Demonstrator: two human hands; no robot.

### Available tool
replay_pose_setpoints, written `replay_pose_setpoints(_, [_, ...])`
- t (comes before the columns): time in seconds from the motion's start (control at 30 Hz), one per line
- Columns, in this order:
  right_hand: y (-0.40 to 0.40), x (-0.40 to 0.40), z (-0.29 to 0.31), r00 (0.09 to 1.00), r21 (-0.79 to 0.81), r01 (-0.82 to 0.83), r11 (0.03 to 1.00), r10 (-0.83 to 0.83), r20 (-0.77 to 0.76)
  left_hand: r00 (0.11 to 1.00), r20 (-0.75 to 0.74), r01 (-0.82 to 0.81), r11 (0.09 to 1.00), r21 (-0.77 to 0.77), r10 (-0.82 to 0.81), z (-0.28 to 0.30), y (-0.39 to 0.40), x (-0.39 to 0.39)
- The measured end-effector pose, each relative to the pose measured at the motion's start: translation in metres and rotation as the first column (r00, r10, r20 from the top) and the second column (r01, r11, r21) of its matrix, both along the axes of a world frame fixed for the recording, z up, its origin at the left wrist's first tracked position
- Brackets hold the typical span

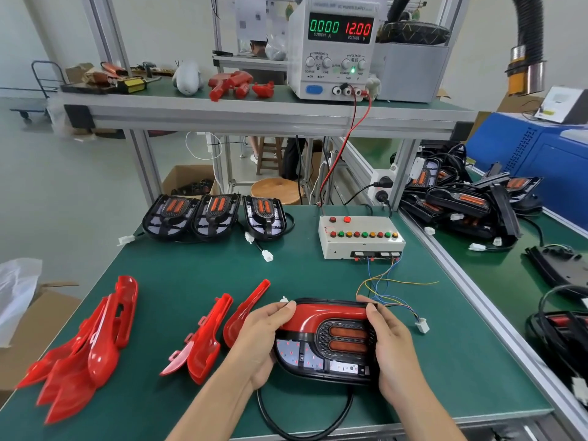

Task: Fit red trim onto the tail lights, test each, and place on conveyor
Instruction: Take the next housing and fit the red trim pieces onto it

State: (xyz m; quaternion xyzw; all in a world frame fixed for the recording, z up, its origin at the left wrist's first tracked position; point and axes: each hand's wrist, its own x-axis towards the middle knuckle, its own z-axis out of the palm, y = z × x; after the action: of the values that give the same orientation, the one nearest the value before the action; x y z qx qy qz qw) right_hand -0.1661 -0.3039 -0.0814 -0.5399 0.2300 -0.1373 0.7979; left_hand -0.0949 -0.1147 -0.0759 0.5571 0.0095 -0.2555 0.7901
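A black tail light point(331, 345) with a red trim point(327, 316) along its upper edge lies near the front of the green table. My left hand point(264, 332) grips its left end, thumb on the trim. My right hand point(389, 342) grips its right end. The light's black cable point(286, 421) loops below it. Loose red trims lie in a pile point(86, 351) at the left, and two more point(210, 335) sit beside my left hand. Three untrimmed tail lights point(216, 216) stand in a row at the table's back.
A white test box point(359, 232) with coloured buttons sits back right, its thin wires ending in a white plug point(422, 325). A power supply point(334, 46) reading 12.00 stands on the shelf above. The green conveyor point(515, 268) at right carries a heap of tail lights point(461, 198).
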Motion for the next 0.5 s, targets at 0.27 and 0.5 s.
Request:
replay_pose_setpoints(0.27, [0.001,0.000,0.000,1.000,-0.037,0.005,0.999,-0.005,0.005,0.990,0.136,-0.043,0.997,0.067,0.034,-0.005,-0.004,-0.005])
replay_pose_setpoints(0.5, [-0.001,0.001,-0.002,1.000,-0.067,0.010,0.998,-0.010,-0.005,0.951,0.308,-0.079,0.982,0.169,0.023,-0.011,-0.005,-0.006])
